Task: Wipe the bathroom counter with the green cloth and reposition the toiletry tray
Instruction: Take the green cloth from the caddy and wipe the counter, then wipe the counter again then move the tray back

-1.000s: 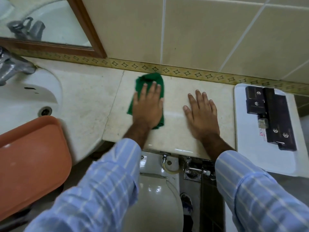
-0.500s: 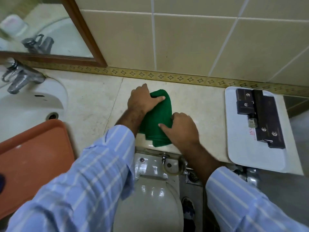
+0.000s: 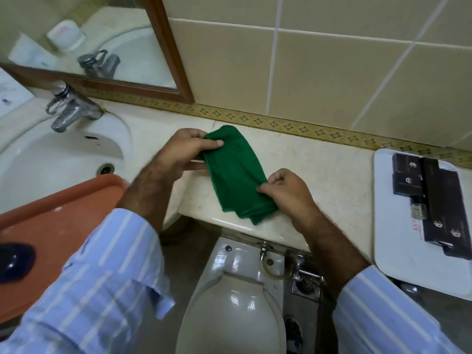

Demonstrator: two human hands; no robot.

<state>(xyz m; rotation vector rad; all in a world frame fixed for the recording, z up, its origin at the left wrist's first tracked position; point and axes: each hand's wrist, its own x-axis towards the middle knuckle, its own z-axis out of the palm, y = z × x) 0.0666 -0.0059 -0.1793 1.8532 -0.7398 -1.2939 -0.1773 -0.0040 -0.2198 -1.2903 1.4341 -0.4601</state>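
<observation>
Head view, single frame.

Green cloth: centre of frame, folded into a long strip running from upper left to lower right. It is held between both hands over the counter. Its lower layers reach the counter's front edge; cannot tell whether it rests on the surface or hangs just above it.

Left hand: left of centre, closed on the cloth's upper end, thumb on top pinching the fabric against the curled fingers.

Right hand: right of centre, closed on the cloth's lower right edge, thumb and fingertips pinched on the fabric. Both forearms enter from the bottom of the frame in blue striped sleeves.

Toiletry tray: white, at the right edge of the frame on the counter, well apart from the hands. Its near corner overhangs the counter's front edge. Dark boxes lie on it, grouped toward its far right side.

Sink: white, left of frame, with a metal tap at its back rim. An orange tray sits at lower left, overlapping the sink's near rim.

Mirror with wooden frame: upper left. Tiled wall: upper right. Toilet: bottom centre, below the counter edge.
</observation>
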